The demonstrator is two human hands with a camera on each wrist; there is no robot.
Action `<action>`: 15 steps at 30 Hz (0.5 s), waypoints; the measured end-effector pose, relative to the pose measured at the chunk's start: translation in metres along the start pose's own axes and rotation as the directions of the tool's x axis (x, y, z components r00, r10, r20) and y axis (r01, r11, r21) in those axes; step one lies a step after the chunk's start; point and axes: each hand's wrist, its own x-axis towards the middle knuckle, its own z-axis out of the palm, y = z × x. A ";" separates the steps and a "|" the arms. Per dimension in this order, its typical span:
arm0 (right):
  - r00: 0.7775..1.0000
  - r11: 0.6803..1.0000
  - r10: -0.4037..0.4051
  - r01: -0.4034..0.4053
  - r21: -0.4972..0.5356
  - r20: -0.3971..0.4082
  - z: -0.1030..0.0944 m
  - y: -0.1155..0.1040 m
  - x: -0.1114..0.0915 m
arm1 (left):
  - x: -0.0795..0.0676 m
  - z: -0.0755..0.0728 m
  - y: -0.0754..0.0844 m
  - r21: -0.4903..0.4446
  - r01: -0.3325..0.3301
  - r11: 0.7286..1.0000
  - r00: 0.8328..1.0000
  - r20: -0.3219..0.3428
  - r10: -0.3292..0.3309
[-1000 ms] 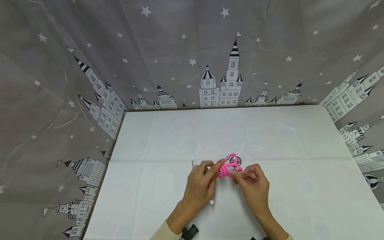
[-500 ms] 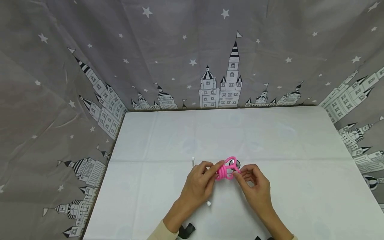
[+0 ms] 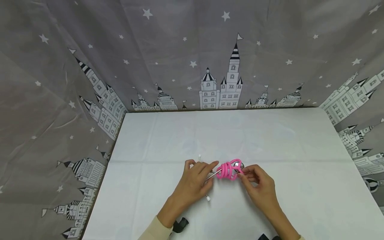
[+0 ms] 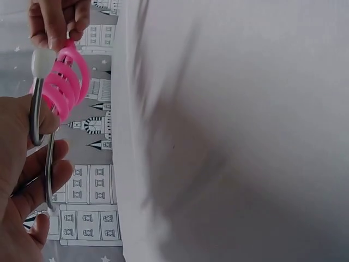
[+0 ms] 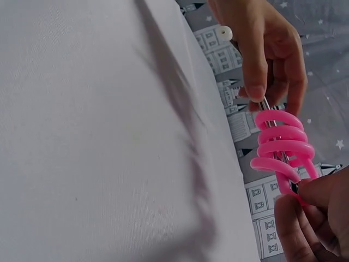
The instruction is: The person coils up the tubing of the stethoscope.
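A stethoscope with pink tubing (image 3: pixel 227 170) wound in a coil is held up between both hands. My left hand (image 3: pixel 193 180) grips its metal ear tubes (image 4: pixel 37 114), left of the coil. One white ear tip (image 3: pixel 208 199) sticks out below that hand, the other (image 3: pixel 199 155) above it. At the coil's far end my right hand (image 3: pixel 259 186) pinches the pink tubing between thumb and fingers. Just behind those fingertips shows the round chestpiece (image 3: pixel 237 164), partly covered by a pink loop. In the right wrist view, metal runs through the middle of the coil (image 5: pixel 283 147).
A white cloth-covered table (image 3: pixel 159 140) lies under the hands. Grey fabric (image 3: pixel 168 30) printed with castles and stars hangs at the back and sides. Black wrist gear (image 3: pixel 180 225) shows at the left sleeve.
My left hand has slid left off the coil onto the metal ear tubes, uncovering more pink loops. My right hand and the coil have shifted slightly right.
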 end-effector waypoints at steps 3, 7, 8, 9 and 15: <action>1.000 0.999 0.011 -0.010 0.034 -0.004 -0.001 0.003 0.001 | 0.001 0.000 -0.005 0.007 -0.001 1.000 1.000 -0.002 0.001; 0.999 0.998 0.046 -0.046 0.045 0.007 0.000 0.008 0.002 | 0.002 0.004 -0.011 0.006 -0.007 1.000 1.000 -0.003 0.007; 0.998 0.997 0.062 -0.063 0.043 0.012 0.000 0.010 0.003 | 0.003 0.005 -0.013 0.007 -0.007 1.000 1.000 -0.004 0.007; 0.996 0.996 0.083 -0.083 0.040 0.018 0.001 0.012 0.003 | 0.002 0.006 -0.014 0.006 -0.008 1.000 1.000 -0.006 0.008; 0.977 0.978 0.203 -0.206 0.036 0.066 0.004 0.022 0.002 | 0.000 0.015 -0.021 0.000 -0.018 1.000 1.000 -0.019 0.018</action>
